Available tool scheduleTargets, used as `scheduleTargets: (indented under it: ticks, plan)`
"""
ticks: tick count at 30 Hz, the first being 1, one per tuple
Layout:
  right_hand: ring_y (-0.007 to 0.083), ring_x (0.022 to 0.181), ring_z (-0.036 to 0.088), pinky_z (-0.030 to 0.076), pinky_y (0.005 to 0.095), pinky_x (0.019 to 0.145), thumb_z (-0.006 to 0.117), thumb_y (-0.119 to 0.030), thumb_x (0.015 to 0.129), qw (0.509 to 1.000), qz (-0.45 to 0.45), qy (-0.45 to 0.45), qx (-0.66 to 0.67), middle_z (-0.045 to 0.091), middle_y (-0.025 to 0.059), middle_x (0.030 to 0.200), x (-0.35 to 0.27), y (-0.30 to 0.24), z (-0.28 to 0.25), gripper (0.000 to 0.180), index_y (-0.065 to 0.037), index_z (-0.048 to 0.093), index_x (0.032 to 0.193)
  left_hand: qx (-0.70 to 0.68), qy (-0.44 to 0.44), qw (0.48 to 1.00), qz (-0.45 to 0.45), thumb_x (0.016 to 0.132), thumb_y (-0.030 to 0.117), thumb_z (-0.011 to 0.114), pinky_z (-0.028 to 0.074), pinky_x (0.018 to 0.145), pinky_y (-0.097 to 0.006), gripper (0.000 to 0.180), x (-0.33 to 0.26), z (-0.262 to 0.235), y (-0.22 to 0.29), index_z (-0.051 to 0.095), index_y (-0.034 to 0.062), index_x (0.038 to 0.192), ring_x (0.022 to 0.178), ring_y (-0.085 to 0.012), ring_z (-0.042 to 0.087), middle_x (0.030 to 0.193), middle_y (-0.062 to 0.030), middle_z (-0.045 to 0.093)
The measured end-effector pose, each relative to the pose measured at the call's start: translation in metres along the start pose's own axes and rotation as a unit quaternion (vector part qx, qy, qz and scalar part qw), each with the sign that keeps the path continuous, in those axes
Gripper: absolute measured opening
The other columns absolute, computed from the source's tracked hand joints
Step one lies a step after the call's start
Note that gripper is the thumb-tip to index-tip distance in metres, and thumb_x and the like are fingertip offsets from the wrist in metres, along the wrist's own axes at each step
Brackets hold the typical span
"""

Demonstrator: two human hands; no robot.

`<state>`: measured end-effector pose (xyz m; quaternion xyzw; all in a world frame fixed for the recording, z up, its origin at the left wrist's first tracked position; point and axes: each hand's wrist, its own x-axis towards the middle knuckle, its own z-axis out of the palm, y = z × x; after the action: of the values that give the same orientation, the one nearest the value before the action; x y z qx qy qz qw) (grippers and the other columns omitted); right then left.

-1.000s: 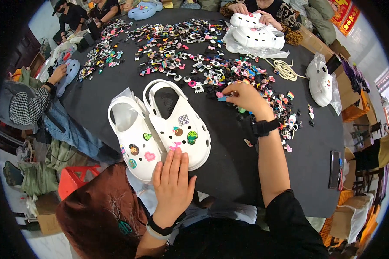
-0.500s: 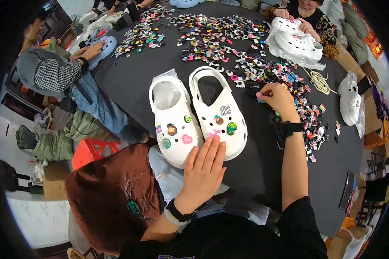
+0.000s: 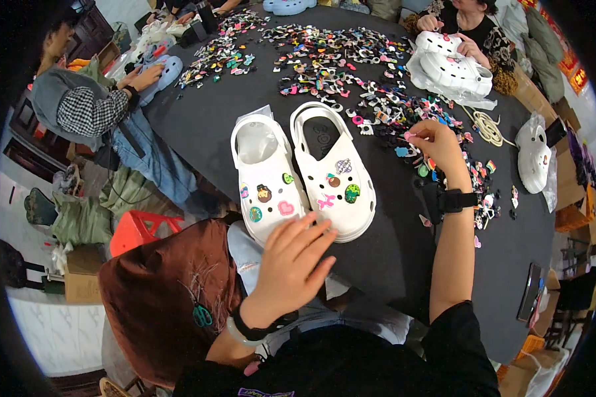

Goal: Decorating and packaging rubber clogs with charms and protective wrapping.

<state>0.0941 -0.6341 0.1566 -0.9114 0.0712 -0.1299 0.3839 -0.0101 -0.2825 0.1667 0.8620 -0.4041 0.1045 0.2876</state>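
Note:
Two white clogs lie side by side before me, toes toward me. The left clog [image 3: 261, 172] bears several shoe charms, among them a pink heart [image 3: 286, 208]. On the right clog [image 3: 357, 218] are a green round charm [image 3: 352, 193] and a pink balloon-dog-shaped charm [image 3: 326, 201]. My left hand [image 3: 288, 268] is open, its fingertips over the toes of the clogs; I cannot tell whether they touch. Further right, my right hand [image 3: 442, 147] pinches a small pink shoe charm [image 3: 409, 136] at the near edge of the charm pile [image 3: 377, 109].
Across the table, a person handles white clogs [image 3: 457, 73] on plastic wrap. Another person at the left holds a blue clog [image 3: 169, 69]. A coil of cream cord [image 3: 489, 127], a wrapped white clog [image 3: 533, 159] and a phone [image 3: 530, 291] lie at the right.
My left hand has drawn back toward me and left from the right clog's toe, its fingers spreading. My right hand has shifted slightly right and farther away, still pinching the pink charm.

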Motion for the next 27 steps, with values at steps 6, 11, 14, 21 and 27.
scheduleTargets:
  ticks: [6, 11, 14, 21, 27]
  plan:
    - [0.0129, 0.073, 0.062, 0.047, 0.0275, 0.066, 0.072, -0.014, 0.083, 0.997, -0.069, -0.022, 0.036, 0.070, 0.0068, 0.086, -0.009, -0.045, -0.013, 0.016, -0.002, 0.071, 0.093, 0.058, 0.088, 0.994, 0.013, 0.083, 0.006, 0.065, 0.038, 0.104, -0.042, 0.037, 0.046, -0.067, -0.019, 0.062, 0.0029, 0.119, 0.121, -0.0312, 0.054, 0.123, -0.0130, 0.062]
    - [0.0116, 0.073, 0.062, 0.046, 0.0251, 0.067, 0.067, -0.009, 0.086, 0.976, -0.166, -0.070, 0.123, 0.070, 0.0038, 0.088, -0.026, -0.088, -0.010, 0.013, -0.004, 0.072, 0.098, -0.007, -0.004, 0.999, 0.036, 0.088, 0.011, 0.060, 0.041, 0.099, -0.039, 0.032, 0.101, -0.088, -0.056, 0.060, 0.0009, 0.118, 0.114, -0.0331, 0.056, 0.118, -0.0161, 0.061]
    - [0.0069, 0.069, 0.058, 0.043, 0.0223, 0.062, 0.070, -0.014, 0.087, 0.962, -0.192, -0.100, 0.168, 0.068, 0.0000, 0.083, -0.034, -0.100, -0.015, 0.015, -0.005, 0.072, 0.098, -0.017, -0.145, 0.989, 0.018, 0.087, 0.019, 0.064, 0.043, 0.097, -0.039, 0.037, 0.129, -0.077, -0.066, 0.060, 0.0001, 0.118, 0.111, -0.0344, 0.056, 0.115, -0.0181, 0.060]
    - [-0.0002, 0.067, 0.052, 0.040, 0.0169, 0.058, 0.075, -0.020, 0.084, 0.941, -0.124, -0.199, 0.245, 0.064, -0.0056, 0.078, -0.041, -0.105, -0.024, 0.019, -0.004, 0.069, 0.092, 0.105, -0.376, 0.911, 0.135, 0.075, 0.030, 0.073, 0.044, 0.094, -0.040, 0.052, 0.157, -0.056, -0.090, 0.061, -0.0033, 0.113, 0.107, -0.0349, 0.056, 0.110, -0.0210, 0.060]
    - [0.0050, 0.074, 0.060, 0.046, 0.0216, 0.066, 0.072, -0.013, 0.083, 0.931, -0.193, -0.249, 0.186, 0.069, -0.0003, 0.081, -0.038, -0.103, -0.020, 0.013, -0.006, 0.070, 0.094, 0.113, -0.445, 0.884, 0.085, 0.057, 0.032, 0.085, 0.045, 0.086, -0.036, 0.057, 0.182, -0.035, -0.101, 0.067, 0.0003, 0.100, 0.098, -0.0334, 0.057, 0.100, -0.0157, 0.061]
